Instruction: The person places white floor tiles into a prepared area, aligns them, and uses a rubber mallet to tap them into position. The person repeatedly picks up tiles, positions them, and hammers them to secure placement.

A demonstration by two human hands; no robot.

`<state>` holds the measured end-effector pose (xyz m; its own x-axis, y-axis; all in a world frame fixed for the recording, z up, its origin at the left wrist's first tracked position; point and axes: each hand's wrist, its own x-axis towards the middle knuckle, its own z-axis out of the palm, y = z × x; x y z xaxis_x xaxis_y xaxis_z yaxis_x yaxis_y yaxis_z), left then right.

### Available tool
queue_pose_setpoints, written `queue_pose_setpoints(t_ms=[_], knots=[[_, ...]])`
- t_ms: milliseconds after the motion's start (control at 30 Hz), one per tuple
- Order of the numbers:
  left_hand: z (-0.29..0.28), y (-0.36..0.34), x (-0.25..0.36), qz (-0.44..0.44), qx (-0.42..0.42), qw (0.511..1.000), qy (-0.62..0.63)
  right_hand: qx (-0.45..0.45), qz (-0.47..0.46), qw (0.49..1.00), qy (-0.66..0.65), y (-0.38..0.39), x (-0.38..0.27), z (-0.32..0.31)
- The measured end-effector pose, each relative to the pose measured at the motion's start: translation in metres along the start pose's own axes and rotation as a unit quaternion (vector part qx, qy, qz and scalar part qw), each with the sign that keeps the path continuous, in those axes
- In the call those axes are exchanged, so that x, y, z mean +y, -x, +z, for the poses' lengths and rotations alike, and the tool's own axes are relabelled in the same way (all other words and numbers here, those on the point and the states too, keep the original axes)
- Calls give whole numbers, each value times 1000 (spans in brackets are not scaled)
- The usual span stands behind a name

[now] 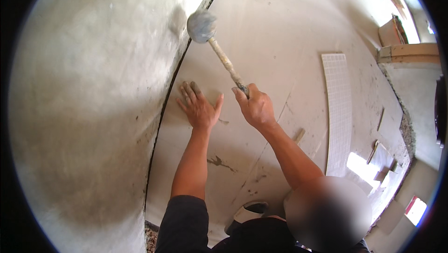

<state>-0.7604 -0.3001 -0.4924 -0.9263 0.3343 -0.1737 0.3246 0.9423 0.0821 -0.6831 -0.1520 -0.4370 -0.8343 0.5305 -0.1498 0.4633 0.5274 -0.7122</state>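
Note:
My right hand (256,107) is closed round the dark, dirty lower end of a rubber mallet's handle (226,61). The mallet's grey round head (201,26) is raised at the far left, close to the wall and slightly blurred. Flat on the pale floor tile (261,33) lies my left hand (199,106), fingers spread, just right of the dark gap along the wall. Dark smudges mark some of its fingertips. Below it, a dark wet-looking smear (221,163) stains the tile.
A grey plastered wall (88,103) rises along the left. On the right lies a long pale strip with a grid pattern (337,113). A small stick (299,135) is near my right forearm. Further right are flat offcuts (381,157), a bucket (391,32) and a wooden beam (410,53).

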Motion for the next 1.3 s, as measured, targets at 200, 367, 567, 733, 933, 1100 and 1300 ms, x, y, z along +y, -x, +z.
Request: queue_pose_setpoints(t_ms=[200, 367, 567, 733, 933, 1100, 1300], knots=[[0, -5, 1, 1, 22, 1000, -20, -3, 23, 998, 50, 7, 4, 0], [5, 2, -2, 18, 37, 999, -5, -33, 45, 996, 73, 0, 6, -7], [15, 4, -10, 35, 61, 997, 9, -21, -1, 1000, 23, 33, -16, -36], [14, 51, -65, 17, 60, 998, -7, 47, -101, 991, -79, 73, -31, -40], [22, 70, -84, -22, 53, 998, -10, -121, 69, 983, 117, 75, -14, 4], [19, 65, -80, -26, 38, 998, -45, -9, -12, 999, -44, 92, -4, 23], [18, 68, -80, -14, 58, 998, 1, -37, -7, 999, 15, 84, 4, 22]])
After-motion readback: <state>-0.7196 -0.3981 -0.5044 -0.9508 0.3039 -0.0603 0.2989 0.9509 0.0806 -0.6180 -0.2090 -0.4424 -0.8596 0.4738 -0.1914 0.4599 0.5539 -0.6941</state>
